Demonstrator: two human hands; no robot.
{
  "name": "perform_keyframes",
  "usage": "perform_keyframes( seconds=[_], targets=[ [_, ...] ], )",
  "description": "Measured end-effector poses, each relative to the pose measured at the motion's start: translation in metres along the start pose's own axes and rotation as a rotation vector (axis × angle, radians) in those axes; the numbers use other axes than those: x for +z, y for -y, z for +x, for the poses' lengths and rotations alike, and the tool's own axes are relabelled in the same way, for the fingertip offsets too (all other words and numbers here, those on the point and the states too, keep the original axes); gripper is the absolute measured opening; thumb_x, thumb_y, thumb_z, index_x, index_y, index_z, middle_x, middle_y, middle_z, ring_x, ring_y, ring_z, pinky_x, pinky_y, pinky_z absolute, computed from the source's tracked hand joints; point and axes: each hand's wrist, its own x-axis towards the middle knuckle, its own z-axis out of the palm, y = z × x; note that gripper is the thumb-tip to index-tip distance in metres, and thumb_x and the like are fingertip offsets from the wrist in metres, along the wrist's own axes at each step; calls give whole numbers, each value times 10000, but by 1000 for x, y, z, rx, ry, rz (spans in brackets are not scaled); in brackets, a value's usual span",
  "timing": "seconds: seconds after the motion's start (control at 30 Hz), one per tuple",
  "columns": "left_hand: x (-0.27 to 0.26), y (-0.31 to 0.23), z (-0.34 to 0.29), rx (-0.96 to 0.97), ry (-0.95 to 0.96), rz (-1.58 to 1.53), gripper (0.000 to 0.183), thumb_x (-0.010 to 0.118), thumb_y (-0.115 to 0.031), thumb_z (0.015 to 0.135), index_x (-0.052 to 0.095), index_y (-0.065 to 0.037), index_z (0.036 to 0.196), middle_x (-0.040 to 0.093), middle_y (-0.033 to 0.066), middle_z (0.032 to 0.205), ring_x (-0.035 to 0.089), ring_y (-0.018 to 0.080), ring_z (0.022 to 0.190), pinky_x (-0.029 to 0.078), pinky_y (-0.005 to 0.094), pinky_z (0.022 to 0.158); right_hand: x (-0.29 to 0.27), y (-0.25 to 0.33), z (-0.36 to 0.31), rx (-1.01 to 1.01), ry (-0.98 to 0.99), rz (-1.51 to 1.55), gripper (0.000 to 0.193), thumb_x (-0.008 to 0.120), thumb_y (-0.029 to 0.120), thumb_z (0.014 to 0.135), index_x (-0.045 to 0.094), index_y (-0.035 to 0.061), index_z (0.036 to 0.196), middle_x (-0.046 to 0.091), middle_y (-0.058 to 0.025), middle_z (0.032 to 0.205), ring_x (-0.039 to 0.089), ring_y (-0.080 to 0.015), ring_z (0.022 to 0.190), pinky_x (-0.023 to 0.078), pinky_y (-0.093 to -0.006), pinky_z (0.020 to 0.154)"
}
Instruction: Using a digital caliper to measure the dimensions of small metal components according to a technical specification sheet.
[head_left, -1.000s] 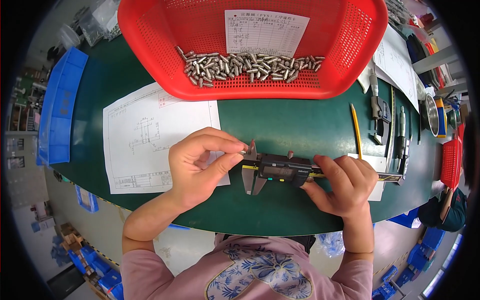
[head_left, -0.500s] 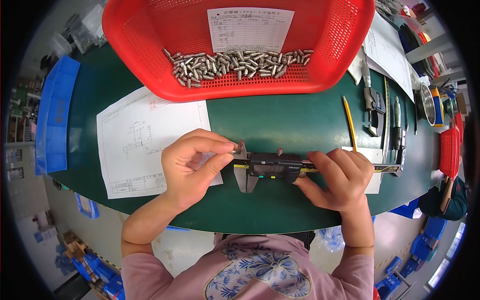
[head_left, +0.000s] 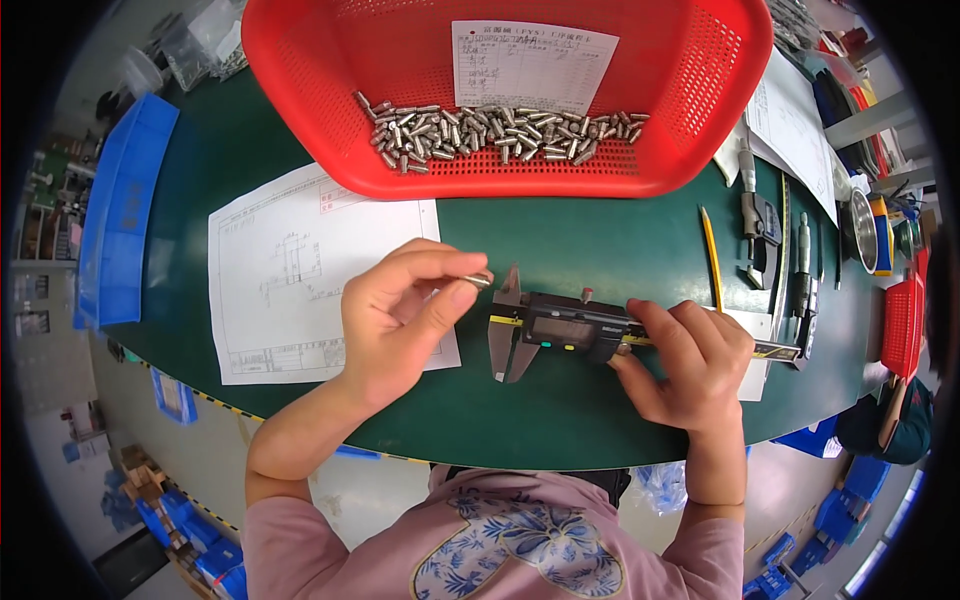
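Between thumb and forefinger, my left hand (head_left: 405, 320) pinches a small silver metal pin (head_left: 480, 280). My right hand (head_left: 690, 360) grips a digital caliper (head_left: 575, 327) by its slide and beam, with the thumb under the display body. The caliper's jaws point left, a short gap from the pin. Beneath my left hand lies a paper with a technical drawing (head_left: 255, 300). A red perforated basket (head_left: 510, 185) at the far side holds many similar metal pins (head_left: 500, 132) and a printed form card (head_left: 535, 65).
On the right lie a yellow pencil (head_left: 712, 255), two micrometers (head_left: 760, 215) (head_left: 803, 275) and more drawing sheets (head_left: 790, 130). A metal bowl (head_left: 858, 220) stands beyond them. A blue bin (head_left: 125, 220) sits at the left of the green table (head_left: 480, 420). Another person's arm (head_left: 893, 410) shows at far right.
The pin has come away from the caliper's jaws and is now apart from them, still in my left fingers. The caliper tilts down slightly to the right. The whole view has shifted a little.
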Motion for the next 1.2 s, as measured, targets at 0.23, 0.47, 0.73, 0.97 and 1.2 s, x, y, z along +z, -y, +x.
perform_keyframes(
  seconds=[0.23,0.47,0.73,0.97,1.2],
  targets=[
    [0,-2,2,-99,-55,-122,163,584,-4,809,569,26,969,558,47,869,521,81,773,421,199,685,-1,2,1,23,18,45,386,715,207,553,606,29,879,474,-17,583,453,-151,429,338,-272,374],
    [0,-2,-1,-107,-17,-134,150,599,-11,803,567,27,945,548,40,860,507,69,755,418,198,674,-2,2,0,12,3,32,400,722,227,551,609,29,879,483,-18,581,460,-152,437,339,-271,380],
    [-2,-1,-1,-34,20,-89,154,601,15,787,574,40,936,548,79,890,512,107,786,424,226,699,0,2,0,4,-10,30,388,713,239,565,611,30,875,477,-16,576,456,-151,433,335,-269,377],
    [-3,0,-1,-7,27,-41,160,606,26,776,580,47,932,552,91,895,516,122,791,426,241,710,0,2,0,-2,-14,24,386,712,244,566,613,27,870,475,-12,574,454,-145,432,334,-267,372],
    [-1,3,-3,25,24,-32,166,610,42,764,586,50,929,561,106,896,526,137,798,435,248,711,0,1,0,-10,-12,25,385,713,249,562,613,25,859,475,-11,573,454,-143,429,332,-266,367]
  ],
)
